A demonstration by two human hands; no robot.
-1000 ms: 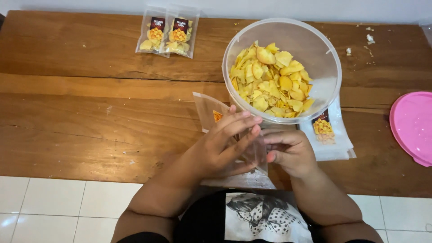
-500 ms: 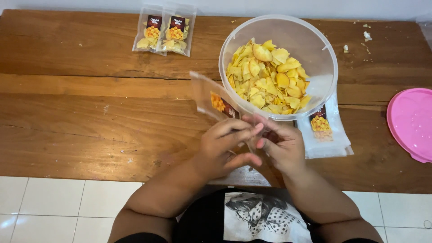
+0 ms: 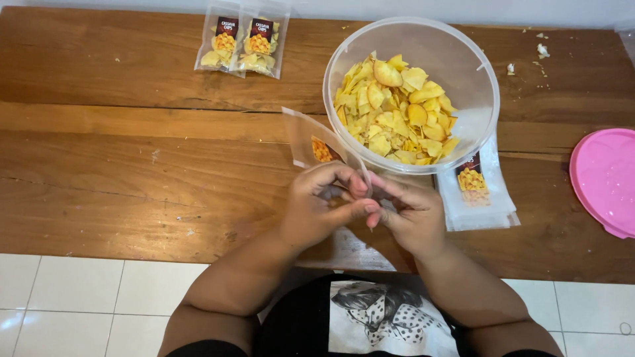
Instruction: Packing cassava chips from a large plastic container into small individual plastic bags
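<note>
Table (image 3: 132, 172) of brown wood is filling most of what I am seeing. A big clear bowl (image 3: 463, 79) is sitting on it, full of yellow chips (image 3: 393, 109). A pink lid (image 3: 605, 182) is lying at the right edge. A pile of flat bags (image 3: 476, 195) is peeking out from under the bowl. Two filled bags (image 3: 241, 46) are lying at the far side. My left hand (image 3: 321, 211) and right hand (image 3: 410, 215) are both pinching one small clear bag (image 3: 314, 142), just in front of the bowl.
</note>
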